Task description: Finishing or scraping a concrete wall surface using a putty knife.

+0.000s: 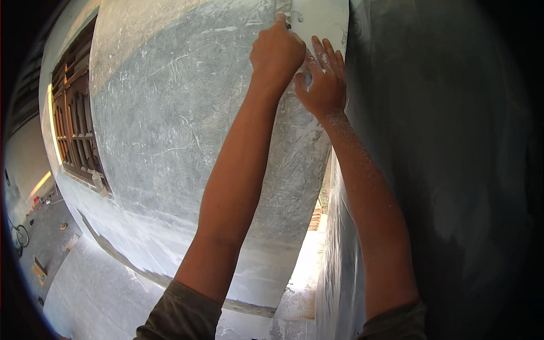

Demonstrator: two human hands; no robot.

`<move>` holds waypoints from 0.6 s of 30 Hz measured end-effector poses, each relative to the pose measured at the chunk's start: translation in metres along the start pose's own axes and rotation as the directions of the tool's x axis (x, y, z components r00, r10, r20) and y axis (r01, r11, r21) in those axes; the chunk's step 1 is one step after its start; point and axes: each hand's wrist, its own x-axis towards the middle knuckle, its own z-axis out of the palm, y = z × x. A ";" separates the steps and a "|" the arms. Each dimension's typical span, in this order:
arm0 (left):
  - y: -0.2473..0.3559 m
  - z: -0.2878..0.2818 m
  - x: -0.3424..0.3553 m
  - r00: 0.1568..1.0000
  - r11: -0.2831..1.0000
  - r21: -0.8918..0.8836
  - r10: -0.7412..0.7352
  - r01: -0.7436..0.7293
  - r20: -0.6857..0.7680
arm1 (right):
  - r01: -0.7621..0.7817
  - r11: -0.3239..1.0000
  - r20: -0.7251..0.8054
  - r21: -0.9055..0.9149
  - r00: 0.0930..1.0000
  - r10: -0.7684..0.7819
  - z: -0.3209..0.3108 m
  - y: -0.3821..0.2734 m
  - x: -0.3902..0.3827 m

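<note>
Your left hand (277, 51), upper centre, curled, one digit pointing up; can't tell what it grips. Your right hand (324, 85) beside it, open, fingers spread, at edge of plastered wall (170, 119) filling centre. White dust (324, 70) might cause slip; hard pressure could chip edge.

Wall (187, 130): upright before me. Window (76, 107): in the wall, near its left edge. Small container (97, 181): at the window's lower right corner. My left hand (277, 48): at the wall's upper right. My right hand (326, 82): just right of my left and slightly lower, at the wall's right edge. Second upright surface (453, 158): right of that edge. Gap (306, 263): between both, low, between my forearms. Floor (48, 243): past the wall's lower left corner, bearing a wheel (21, 235).
</note>
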 end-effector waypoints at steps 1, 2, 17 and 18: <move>-0.002 0.003 -0.016 0.999 0.999 0.013 -0.034 0.034 0.025 | -0.003 1.000 0.003 -0.013 1.000 0.003 -0.001 0.003 -0.001; -0.004 0.005 -0.027 0.997 0.998 0.026 -0.066 0.065 0.045 | -0.003 1.000 0.002 -0.026 1.000 0.003 -0.001 0.005 -0.001; -0.017 0.005 -0.033 0.995 0.998 0.030 -0.061 0.058 0.078 | 0.008 0.998 -0.011 -0.060 1.000 -0.009 0.001 0.003 -0.001; -0.017 0.004 -0.023 0.995 0.998 0.033 -0.062 0.059 0.073 | 0.010 0.998 -0.013 -0.055 1.000 -0.011 0.001 0.001 0.000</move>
